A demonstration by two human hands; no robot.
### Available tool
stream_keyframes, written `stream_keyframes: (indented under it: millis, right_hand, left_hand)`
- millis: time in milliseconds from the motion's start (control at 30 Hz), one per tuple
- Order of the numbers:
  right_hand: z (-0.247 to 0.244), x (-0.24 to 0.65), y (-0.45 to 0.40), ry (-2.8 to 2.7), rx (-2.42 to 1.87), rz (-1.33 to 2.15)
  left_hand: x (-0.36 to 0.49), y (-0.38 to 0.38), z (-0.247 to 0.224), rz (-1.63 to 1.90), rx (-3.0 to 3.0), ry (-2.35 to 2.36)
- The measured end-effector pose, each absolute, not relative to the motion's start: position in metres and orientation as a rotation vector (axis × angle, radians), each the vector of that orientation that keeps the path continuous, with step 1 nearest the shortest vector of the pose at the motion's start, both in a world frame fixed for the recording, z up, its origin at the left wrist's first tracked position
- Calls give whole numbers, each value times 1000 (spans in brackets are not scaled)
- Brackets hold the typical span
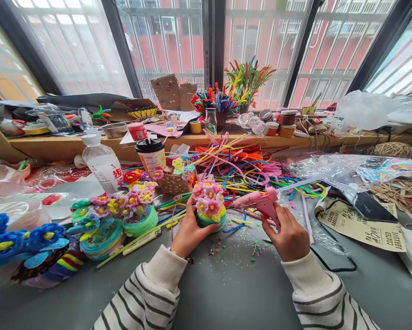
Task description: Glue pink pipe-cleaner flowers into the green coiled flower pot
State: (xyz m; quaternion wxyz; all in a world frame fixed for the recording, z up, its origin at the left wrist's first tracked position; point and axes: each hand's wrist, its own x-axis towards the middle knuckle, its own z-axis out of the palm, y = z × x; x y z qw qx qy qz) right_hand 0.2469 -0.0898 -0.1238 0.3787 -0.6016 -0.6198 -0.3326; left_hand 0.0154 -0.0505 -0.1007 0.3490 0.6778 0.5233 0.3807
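My left hand [188, 231] is wrapped round a small green and yellow pot of pink pipe-cleaner flowers [208, 199], thumb in front and fingers behind its left side. The pot stands on or just over the grey table. In my right hand [290, 233] is a pink glue gun [263, 204], gripped by its handle. A long clear glue stick [304, 180] sticks out of its back end. The nozzle points left toward the flower pot, a small gap apart from it. Loose beads and glitter [223, 250] lie on the table between my hands.
At left stand several finished flower pots [140, 222] and blue flowers [49, 236]. Behind them are a plastic bottle [103, 160] and a lidded cup [150, 156]. Pipe cleaners [240, 158] heap up at the back. Sandpaper sheets [360, 224] and a black cord [353, 266] lie at right.
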Motion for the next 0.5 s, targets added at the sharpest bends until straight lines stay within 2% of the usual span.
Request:
stream_keyframes:
  millis: [500]
  right_hand:
    - [-121, 261, -85, -1440, -1557, -742]
  left_hand:
    - [15, -51, -102, 999, 1819, 1337]
